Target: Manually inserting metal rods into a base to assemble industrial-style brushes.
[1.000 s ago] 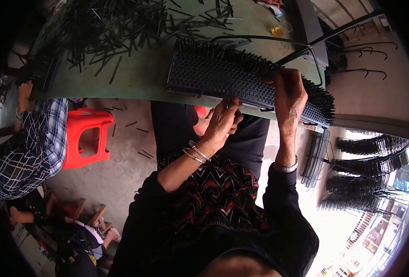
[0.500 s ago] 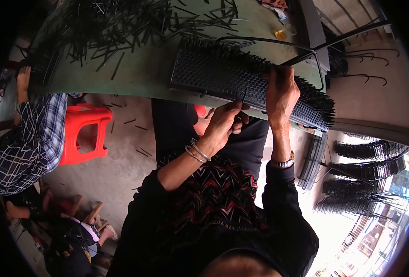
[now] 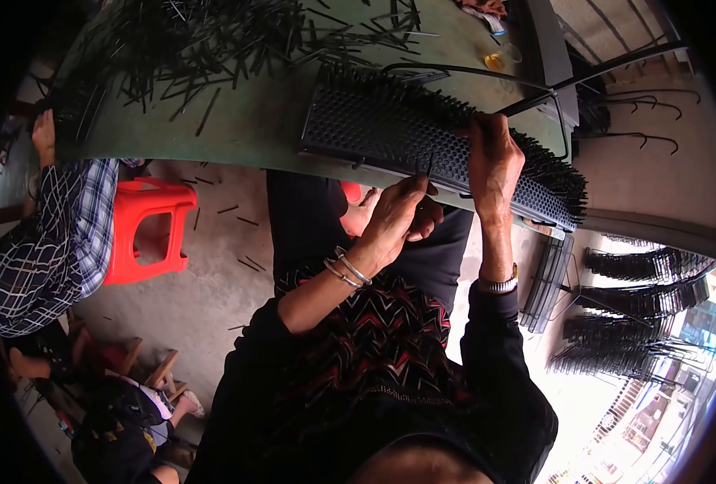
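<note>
A long black rack (image 3: 358,125) with a face full of small holes lies slanted along the table's near edge. Many thin black sticks (image 3: 548,165) bristle from its far side. My left hand (image 3: 398,214) is just in front of the rack's near edge, pinching a thin dark stick that points up toward the holes. Over the right half of the rack, my right hand (image 3: 495,165) is closed at the far side among the bristling sticks. Its fingertips are hidden, so what they grip does not show.
Loose black sticks (image 3: 213,56) are heaped on the green table (image 3: 237,137). A bent metal rod frame (image 3: 552,89) stands behind the rack. A red stool (image 3: 148,230) and a co-worker's checked sleeve (image 3: 92,234) are at left. Bundled black racks (image 3: 640,278) hang at lower right.
My left hand has shifted slightly, and the stick in it now stands a little higher against the holed face. My right hand stays in nearly the same place.
</note>
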Motion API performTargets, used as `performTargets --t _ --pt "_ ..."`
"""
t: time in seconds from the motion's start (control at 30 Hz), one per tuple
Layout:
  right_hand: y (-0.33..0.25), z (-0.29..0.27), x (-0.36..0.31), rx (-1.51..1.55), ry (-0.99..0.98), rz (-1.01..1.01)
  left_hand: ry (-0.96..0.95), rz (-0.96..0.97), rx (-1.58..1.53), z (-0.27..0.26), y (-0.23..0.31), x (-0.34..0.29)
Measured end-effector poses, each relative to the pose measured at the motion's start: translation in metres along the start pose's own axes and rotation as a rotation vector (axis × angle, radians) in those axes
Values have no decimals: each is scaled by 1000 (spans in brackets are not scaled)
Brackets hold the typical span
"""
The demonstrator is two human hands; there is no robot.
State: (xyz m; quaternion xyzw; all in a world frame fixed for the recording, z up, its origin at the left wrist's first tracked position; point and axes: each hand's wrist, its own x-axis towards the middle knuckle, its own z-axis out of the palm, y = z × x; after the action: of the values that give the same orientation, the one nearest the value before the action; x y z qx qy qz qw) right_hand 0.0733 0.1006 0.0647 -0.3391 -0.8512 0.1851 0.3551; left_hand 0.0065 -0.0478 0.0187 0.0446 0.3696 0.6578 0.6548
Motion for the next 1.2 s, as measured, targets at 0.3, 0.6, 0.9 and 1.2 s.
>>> performTargets --t 0.3,0.6,0.9,1.2 --pt "-3 10 15 -127 -49 -56 -23 97 59 4 -1 1" --pt "9 11 0 -386 3 -296 -12 90 55 5 -2 4" --pt "-2 -31 -15 475 -621 302 -126 96 183 7 6 4" --pt "3 -35 -7 680 -736 459 -287 -48 297 -8 14 6"
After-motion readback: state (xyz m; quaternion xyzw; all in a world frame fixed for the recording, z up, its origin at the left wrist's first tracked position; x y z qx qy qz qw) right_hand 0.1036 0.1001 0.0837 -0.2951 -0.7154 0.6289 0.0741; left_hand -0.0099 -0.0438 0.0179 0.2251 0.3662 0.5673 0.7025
